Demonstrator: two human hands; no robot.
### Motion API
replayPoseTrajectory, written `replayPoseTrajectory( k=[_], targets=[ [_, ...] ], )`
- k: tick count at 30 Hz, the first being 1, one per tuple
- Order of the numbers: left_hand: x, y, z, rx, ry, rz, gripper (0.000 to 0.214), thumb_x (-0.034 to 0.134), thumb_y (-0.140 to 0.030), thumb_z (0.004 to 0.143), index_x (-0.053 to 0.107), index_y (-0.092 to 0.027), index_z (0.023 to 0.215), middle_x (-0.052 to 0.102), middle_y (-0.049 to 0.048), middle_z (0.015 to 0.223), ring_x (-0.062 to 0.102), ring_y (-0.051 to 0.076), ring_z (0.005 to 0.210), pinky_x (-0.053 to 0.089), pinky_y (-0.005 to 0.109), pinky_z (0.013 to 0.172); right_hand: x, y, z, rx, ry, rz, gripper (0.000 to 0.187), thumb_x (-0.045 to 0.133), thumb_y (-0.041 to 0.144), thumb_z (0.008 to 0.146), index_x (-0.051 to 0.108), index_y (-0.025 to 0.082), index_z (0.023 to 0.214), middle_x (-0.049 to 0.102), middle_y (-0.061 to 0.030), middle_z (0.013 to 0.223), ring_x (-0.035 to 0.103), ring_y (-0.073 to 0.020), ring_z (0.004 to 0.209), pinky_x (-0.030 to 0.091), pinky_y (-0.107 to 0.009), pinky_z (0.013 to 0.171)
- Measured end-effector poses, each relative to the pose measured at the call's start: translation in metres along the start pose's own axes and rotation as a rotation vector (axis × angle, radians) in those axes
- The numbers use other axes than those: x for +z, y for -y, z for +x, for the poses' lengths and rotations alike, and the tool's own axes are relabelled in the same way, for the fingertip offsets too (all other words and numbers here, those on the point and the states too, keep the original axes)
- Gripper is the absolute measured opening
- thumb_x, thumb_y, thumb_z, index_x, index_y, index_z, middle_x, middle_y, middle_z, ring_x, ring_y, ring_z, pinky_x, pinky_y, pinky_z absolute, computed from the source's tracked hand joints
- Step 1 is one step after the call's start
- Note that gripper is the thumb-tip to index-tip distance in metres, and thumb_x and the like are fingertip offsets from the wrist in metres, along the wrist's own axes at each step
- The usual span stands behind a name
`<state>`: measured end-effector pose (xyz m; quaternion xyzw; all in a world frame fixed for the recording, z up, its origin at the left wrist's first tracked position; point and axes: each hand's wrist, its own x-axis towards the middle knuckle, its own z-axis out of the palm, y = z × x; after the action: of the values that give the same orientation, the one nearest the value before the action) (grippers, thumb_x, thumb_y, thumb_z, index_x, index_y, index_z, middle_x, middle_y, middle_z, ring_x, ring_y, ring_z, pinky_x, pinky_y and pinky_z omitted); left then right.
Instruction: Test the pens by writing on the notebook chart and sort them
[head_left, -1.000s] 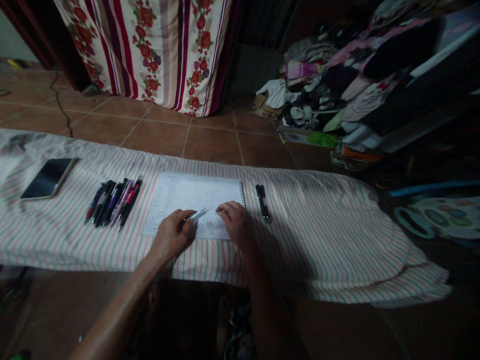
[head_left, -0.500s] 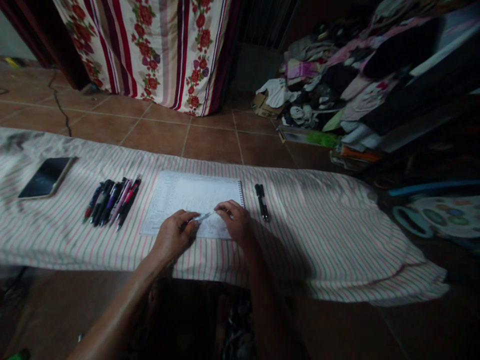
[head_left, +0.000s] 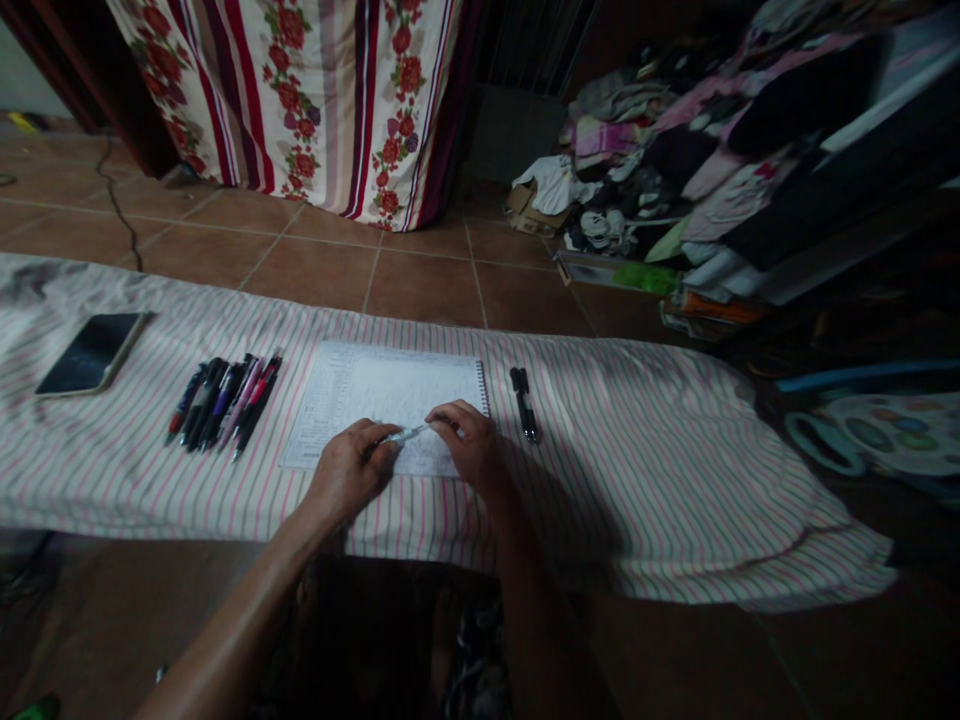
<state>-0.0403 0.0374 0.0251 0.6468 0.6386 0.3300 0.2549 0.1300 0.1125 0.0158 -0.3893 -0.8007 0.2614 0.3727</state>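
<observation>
Right hand [head_left: 471,440]: moved in toward the left, fingertips apparently pinching the tip of the pen [head_left: 407,435].
Left hand [head_left: 354,465]: thumb and fingers pinching its barrel.
Pen: over the spiral notebook [head_left: 397,385], now worked by 2 hands.

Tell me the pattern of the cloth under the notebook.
Pink and grey stripes on a pale cloth; head view.

Matt paper notebook [head_left: 397,385] — rumpled cloth [head_left: 690,470] — smooth, glossy phone [head_left: 94,353]
</observation>
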Motion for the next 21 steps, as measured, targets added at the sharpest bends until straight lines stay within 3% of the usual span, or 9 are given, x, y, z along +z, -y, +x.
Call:
replayPoseTrajectory(
  k=[21],
  targets=[
    [-0.0007,-0.0025,0.0001,0.011,0.001,0.074,0.028,0.044,-0.027,0.084,0.065,-0.021,0.100,0.063,0.0036,0.084,0.060,0.016,0.078,0.045,0.027,0.069,0.0002,0.0054,0.0006,0.005,0.026,0.033,0.013,0.052,0.015,0.079,0.062,0.020,0.074,0.062,-0.0017,0.074,0.059,-0.0150,0.073,0.046,-0.027,0.070]
  ],
)
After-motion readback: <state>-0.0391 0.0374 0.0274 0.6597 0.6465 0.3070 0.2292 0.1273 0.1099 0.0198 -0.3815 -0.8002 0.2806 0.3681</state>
